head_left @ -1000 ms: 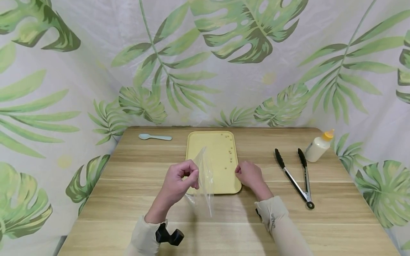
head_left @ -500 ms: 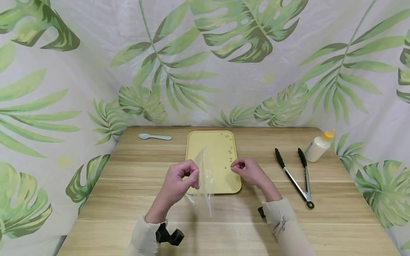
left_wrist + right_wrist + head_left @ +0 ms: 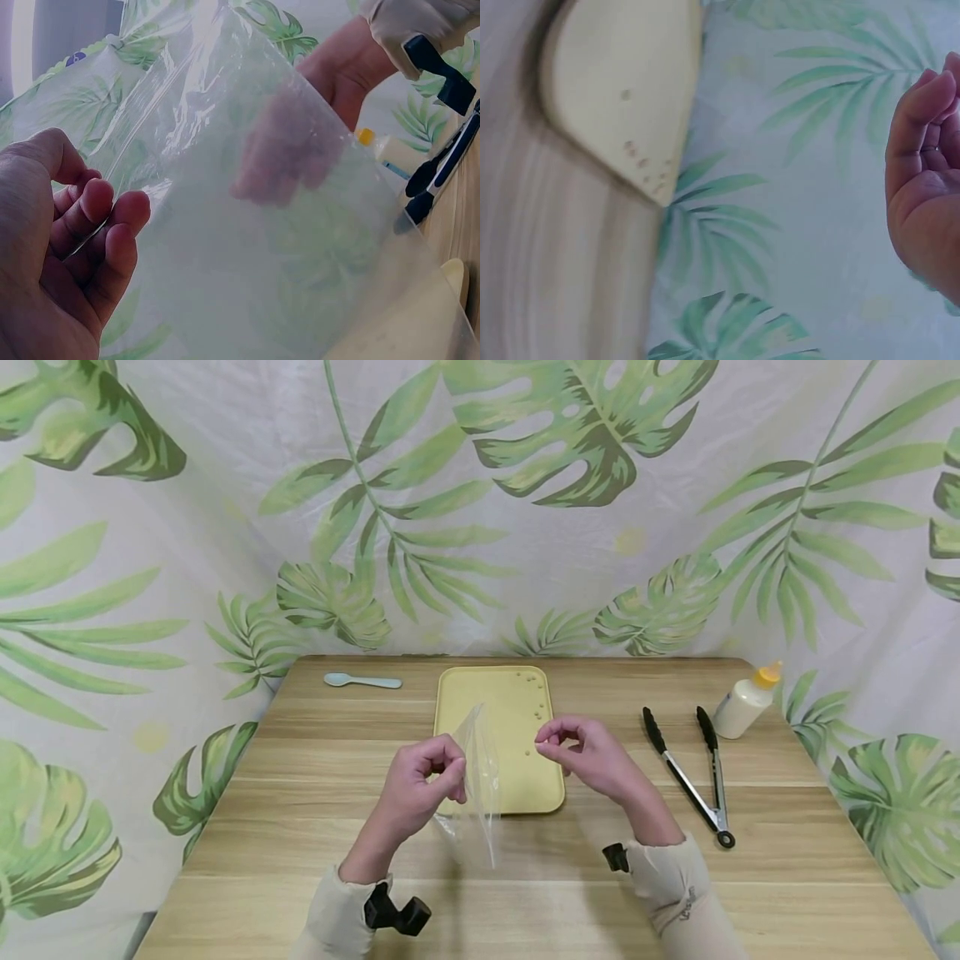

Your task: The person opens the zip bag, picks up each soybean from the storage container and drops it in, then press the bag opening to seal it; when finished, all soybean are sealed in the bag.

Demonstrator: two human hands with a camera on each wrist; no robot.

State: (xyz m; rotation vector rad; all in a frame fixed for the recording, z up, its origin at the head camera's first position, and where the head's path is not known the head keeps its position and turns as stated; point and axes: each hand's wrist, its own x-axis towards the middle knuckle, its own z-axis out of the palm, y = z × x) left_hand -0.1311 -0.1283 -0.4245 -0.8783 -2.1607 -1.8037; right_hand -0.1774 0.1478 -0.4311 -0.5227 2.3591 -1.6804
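In the head view my left hand (image 3: 423,777) pinches the upper edge of a clear plastic bag (image 3: 483,793), which hangs down over the yellow tray (image 3: 498,693). The left wrist view shows the thin film of the bag (image 3: 217,247) spread in front of the curled fingers, with the right hand blurred behind it. My right hand (image 3: 585,752) is above the tray's right side, thumb and index fingertips pressed together. They seem to pinch a small tan round piece, too tiny to make out clearly. Several more tan pieces (image 3: 541,687) lie along the tray's right side.
On the table (image 3: 337,760), a pale blue spoon (image 3: 363,681) lies at the back left. Black-tipped tongs (image 3: 697,785) lie spread at the right, beside a white squeeze bottle (image 3: 742,708) with an orange cap. A leaf-print curtain (image 3: 450,527) hangs behind.
My right hand has lifted from the tray's right edge and moved left toward the bag, its fingertips now pinched. The left hand and bag have stayed in place.
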